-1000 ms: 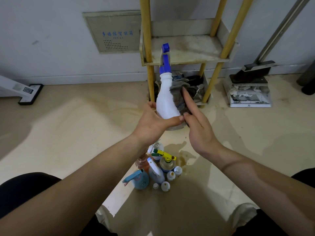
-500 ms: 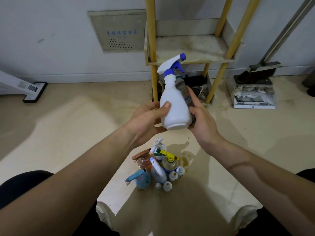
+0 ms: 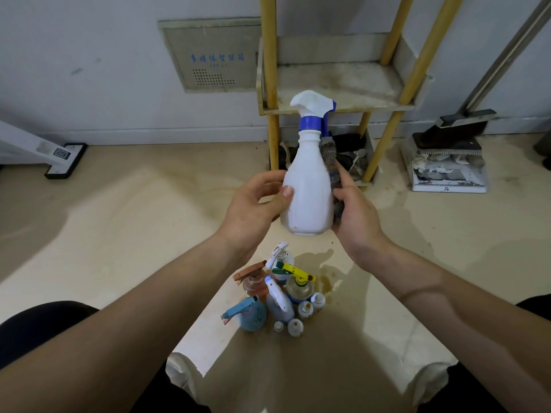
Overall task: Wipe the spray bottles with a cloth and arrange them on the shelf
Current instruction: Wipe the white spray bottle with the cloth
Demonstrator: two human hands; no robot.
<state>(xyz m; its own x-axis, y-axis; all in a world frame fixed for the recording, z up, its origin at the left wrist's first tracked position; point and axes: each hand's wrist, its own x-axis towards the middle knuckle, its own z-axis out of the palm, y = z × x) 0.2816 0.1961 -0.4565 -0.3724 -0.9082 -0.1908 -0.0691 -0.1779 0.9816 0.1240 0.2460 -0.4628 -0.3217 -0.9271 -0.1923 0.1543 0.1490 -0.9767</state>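
Spray bottle (image 3: 308,192) in left hand (image 3: 253,210); wall panel (image 3: 208,40), blue Chinese lettering.

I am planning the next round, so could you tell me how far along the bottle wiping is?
Nothing looks finished: the shelf board holds no bottles. In hand: the left hand grips the white spray bottle while the right hand presses the grey cloth against its side. Left: the cluster of bottles on the floor, then shelving.

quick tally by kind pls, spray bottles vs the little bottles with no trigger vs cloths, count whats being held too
spray bottles: 6 (white spray bottle held, 5 clustered spray bottles)
small bottles without triggers: 4
cloth: 1
total: 11
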